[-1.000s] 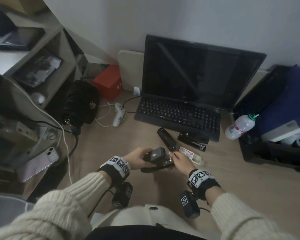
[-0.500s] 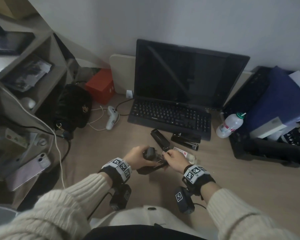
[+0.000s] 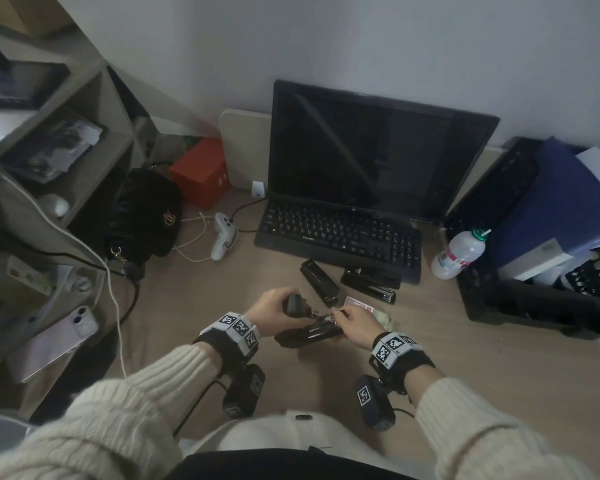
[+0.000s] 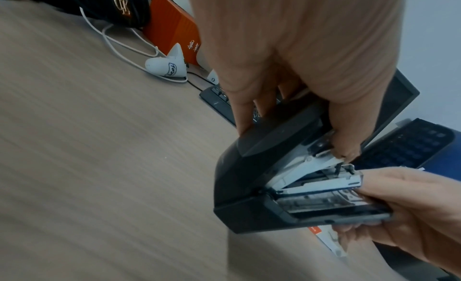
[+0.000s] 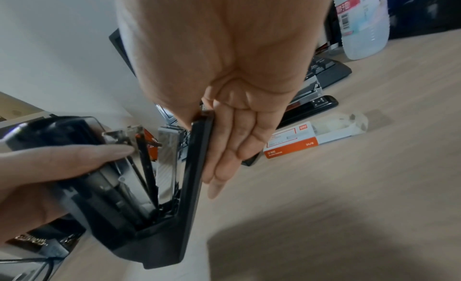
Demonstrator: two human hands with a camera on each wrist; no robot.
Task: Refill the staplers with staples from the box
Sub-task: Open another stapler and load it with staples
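Note:
A black stapler (image 3: 309,336) is held just above the desk between both hands, its top cover swung up. My left hand (image 3: 274,308) grips the raised cover (image 4: 279,139), thumb tip at the metal hinge. My right hand (image 3: 355,323) pinches the front of the base (image 5: 192,186), fingers lying along its underside. The silver magazine (image 4: 321,184) shows between cover and base. Two more black staplers (image 3: 319,282) (image 3: 369,284) lie in front of the keyboard. The orange-and-white staple box (image 5: 291,141) lies on the desk just beyond my right hand.
A black keyboard (image 3: 340,233) and dark monitor (image 3: 371,150) stand behind. At right are a plastic bottle (image 3: 459,254) and a black crate (image 3: 534,306). To the left lie a black bag (image 3: 146,213), a white controller (image 3: 222,237), cables, a phone (image 3: 56,337) and shelves.
Both hands keep hold of the open stapler at about the same spot on the desk. The head view has swung slightly to the right.

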